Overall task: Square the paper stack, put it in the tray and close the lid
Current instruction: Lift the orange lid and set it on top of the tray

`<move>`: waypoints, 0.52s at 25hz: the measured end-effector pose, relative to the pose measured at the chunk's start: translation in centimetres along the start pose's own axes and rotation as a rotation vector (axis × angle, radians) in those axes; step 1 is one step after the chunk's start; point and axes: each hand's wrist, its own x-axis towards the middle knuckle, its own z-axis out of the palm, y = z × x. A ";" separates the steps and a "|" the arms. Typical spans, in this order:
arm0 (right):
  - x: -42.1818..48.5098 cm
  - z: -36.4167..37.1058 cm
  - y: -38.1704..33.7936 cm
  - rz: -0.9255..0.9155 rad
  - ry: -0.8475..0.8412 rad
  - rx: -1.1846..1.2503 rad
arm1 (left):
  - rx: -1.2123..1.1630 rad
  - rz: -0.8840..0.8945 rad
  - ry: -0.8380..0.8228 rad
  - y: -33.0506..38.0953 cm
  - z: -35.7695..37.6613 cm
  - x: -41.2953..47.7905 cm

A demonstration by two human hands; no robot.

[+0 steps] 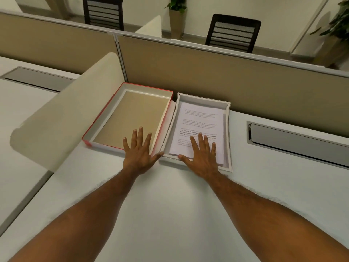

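Observation:
A white tray (229, 129) lies on the desk against the partition, with a stack of printed paper (201, 121) inside it. To its left the hinged lid (105, 110), red outside with a tan inner panel, lies open and flat. My right hand (203, 156) rests flat with spread fingers on the near end of the paper stack. My left hand (138, 150) lies flat over the lid's near edge, fingers spread, thumb reaching toward the tray's near-left corner. Neither hand grips anything.
A cream curved side divider (62, 118) rises at the left. The beige partition (226, 72) runs behind the tray. A grey cable slot (294, 140) sits in the white desk (170, 205) to the right. Two black chairs (234, 33) and potted plants stand beyond.

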 end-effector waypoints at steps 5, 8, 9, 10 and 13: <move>0.8 0.9 -5.8 -0.135 -0.017 -0.006 | -0.010 -0.135 -0.029 -5.1 -1.0 -2.0; 1.4 0.9 -9.4 -0.218 -0.051 -0.029 | -0.032 -0.245 -0.008 -7.9 -1.3 -3.0; 1.4 1.0 -10.5 -0.263 -0.051 -0.059 | -0.058 -0.283 -0.006 -8.5 -1.3 -2.9; 1.4 1.2 -11.5 -0.313 -0.055 -0.090 | -0.115 -0.335 -0.010 -9.1 -1.2 -2.7; 1.7 2.0 -14.4 -0.393 -0.110 -0.108 | -0.399 -0.559 0.002 -10.0 -1.3 -2.1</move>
